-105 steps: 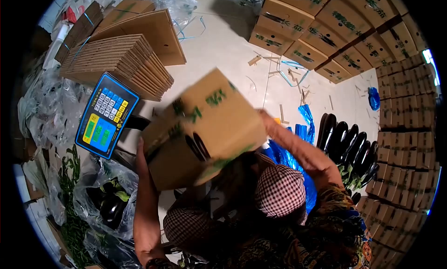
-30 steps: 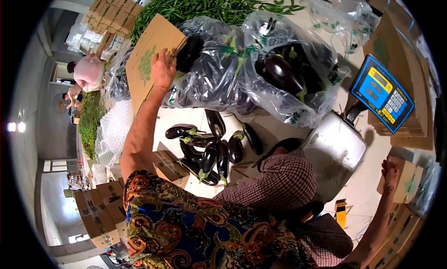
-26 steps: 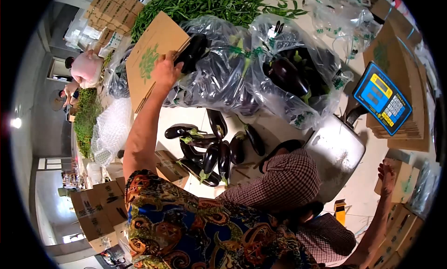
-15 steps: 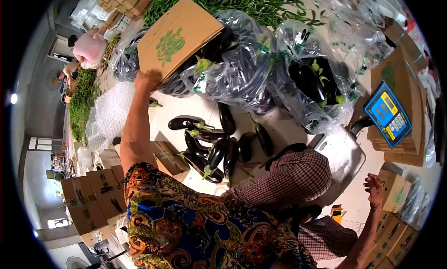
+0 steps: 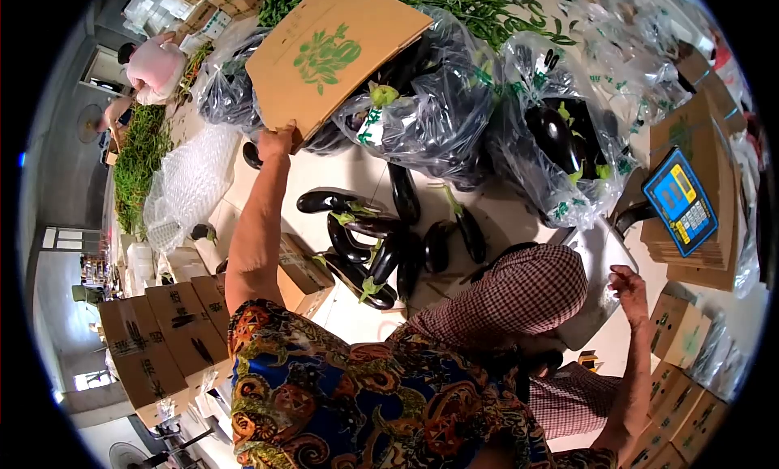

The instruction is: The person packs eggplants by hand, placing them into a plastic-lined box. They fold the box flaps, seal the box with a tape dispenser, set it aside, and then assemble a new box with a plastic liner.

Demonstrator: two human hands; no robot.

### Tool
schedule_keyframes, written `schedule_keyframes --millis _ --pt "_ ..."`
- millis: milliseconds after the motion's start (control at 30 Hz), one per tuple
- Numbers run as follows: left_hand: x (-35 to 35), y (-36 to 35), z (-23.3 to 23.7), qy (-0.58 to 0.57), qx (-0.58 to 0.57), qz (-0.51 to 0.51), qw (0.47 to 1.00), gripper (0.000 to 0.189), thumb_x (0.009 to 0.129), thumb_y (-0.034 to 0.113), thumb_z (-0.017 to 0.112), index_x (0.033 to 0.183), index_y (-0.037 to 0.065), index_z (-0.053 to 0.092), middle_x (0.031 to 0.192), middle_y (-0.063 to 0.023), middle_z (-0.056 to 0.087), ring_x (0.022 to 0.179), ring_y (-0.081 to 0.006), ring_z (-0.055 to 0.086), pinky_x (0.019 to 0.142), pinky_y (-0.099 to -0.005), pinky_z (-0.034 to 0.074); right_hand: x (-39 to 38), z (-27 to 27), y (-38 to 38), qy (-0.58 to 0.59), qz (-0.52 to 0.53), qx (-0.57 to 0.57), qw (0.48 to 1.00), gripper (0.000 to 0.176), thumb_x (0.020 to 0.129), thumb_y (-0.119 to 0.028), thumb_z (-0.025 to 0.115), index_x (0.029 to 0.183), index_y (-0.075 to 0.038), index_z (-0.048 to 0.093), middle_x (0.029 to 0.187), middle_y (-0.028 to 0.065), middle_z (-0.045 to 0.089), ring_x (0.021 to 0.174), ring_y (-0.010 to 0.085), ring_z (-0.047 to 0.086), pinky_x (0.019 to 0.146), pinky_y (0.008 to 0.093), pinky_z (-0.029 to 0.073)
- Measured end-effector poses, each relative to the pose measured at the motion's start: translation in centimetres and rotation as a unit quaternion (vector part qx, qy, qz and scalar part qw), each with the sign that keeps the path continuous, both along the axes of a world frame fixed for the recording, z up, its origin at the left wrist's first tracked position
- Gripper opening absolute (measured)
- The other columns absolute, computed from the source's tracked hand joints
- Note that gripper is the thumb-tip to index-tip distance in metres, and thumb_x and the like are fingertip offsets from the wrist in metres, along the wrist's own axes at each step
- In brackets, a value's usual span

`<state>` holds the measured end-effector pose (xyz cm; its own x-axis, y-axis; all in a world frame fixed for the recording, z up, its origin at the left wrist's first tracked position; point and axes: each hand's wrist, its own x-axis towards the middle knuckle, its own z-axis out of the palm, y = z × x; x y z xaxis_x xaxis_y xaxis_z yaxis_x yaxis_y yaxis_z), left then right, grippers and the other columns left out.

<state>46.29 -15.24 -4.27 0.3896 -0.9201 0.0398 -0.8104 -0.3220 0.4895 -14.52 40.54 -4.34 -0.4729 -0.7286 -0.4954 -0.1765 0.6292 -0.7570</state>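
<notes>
My left hand [image 5: 280,138] grips the lower edge of a brown cardboard box [image 5: 337,51] with a green print, held up in front of clear bags of eggplants [image 5: 430,112]. My right hand [image 5: 626,284] hangs free with loosely curled fingers, holding nothing. It is over the edge of the metal scale platform [image 5: 599,250] and beside a small carton [image 5: 680,329]. Loose eggplants [image 5: 375,243] lie on the floor between my arms. My checkered hat [image 5: 519,294] hides part of the floor.
A blue scale display [image 5: 682,201] stands at the right before a stack of flat cardboard [image 5: 707,157]. Green peppers [image 5: 479,6] lie behind the bags. Bubble wrap [image 5: 191,185] and closed cartons [image 5: 162,339] are at the left. A person in pink [image 5: 154,63] crouches far left.
My left hand has lifted the cardboard box higher and swung it to the right over the bags. My right hand has come off the small carton and moved up and left toward the scale.
</notes>
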Motion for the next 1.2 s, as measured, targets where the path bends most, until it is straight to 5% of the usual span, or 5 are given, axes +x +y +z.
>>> schedule_keyframes --millis 167,600,667,767,1200 --pt "-5.0 8.8 3.7 0.369 -0.043 -0.112 0.922 0.017 0.081 0.016 0.072 0.075 0.003 0.064 0.064 -0.0039 0.062 0.051 -0.0107 0.051 0.047 -0.0239 0.036 1.1 -4.1 -0.4 -0.077 0.040 -0.074 0.993 0.021 0.085 0.003 0.054 0.104 0.002 0.061 0.079 0.0008 0.059 0.068 0.0099 0.052 0.066 0.0228 0.044" --pt "-9.6 17.0 5.4 0.579 0.048 -0.010 0.814 0.017 0.085 0.017 0.069 0.081 0.011 0.053 0.088 -0.0031 0.058 0.081 -0.0221 0.057 0.067 -0.0403 0.056 1.1 -12.6 2.3 -0.591 -0.143 -0.146 0.780 0.015 0.085 0.007 0.048 0.096 0.004 0.058 0.098 0.0024 0.059 0.071 0.0116 0.046 0.062 0.0228 0.040" --pt "-9.8 17.6 5.5 0.611 0.057 -0.019 0.789 0.014 0.086 0.015 0.067 0.085 0.009 0.054 0.086 -0.0047 0.057 0.084 -0.0243 0.058 0.071 -0.0409 0.056 2.0 -16.0 4.1 -0.242 -0.004 -0.173 0.955 0.017 0.088 0.004 0.043 0.097 0.001 0.056 0.096 0.0000 0.055 0.063 0.0107 0.039 0.053 0.0225 0.036" --pt "-9.9 17.5 5.4 0.652 0.090 -0.002 0.753 0.012 0.091 0.015 0.061 0.097 0.005 0.056 0.088 -0.0069 0.056 0.086 -0.0267 0.057 0.079 -0.0418 0.056 2.0 -14.6 4.3 -0.473 -0.176 -0.125 0.854 0.024 0.086 0.010 0.039 0.100 0.004 0.058 0.092 0.0002 0.055 0.060 0.0093 0.033 0.048 0.0220 0.032" --pt "-12.3 16.1 2.6 0.770 0.009 0.100 0.630 0.018 0.096 0.015 0.053 0.095 -0.003 0.052 0.088 -0.0125 0.058 0.085 -0.0264 0.063 0.072 -0.0359 0.059 6.6 -7.0 3.7 -0.072 0.026 -0.097 0.992 0.031 0.081 0.015 0.045 0.108 0.008 0.061 0.088 0.0056 0.063 0.073 0.0127 0.054 0.066 0.0219 0.046"
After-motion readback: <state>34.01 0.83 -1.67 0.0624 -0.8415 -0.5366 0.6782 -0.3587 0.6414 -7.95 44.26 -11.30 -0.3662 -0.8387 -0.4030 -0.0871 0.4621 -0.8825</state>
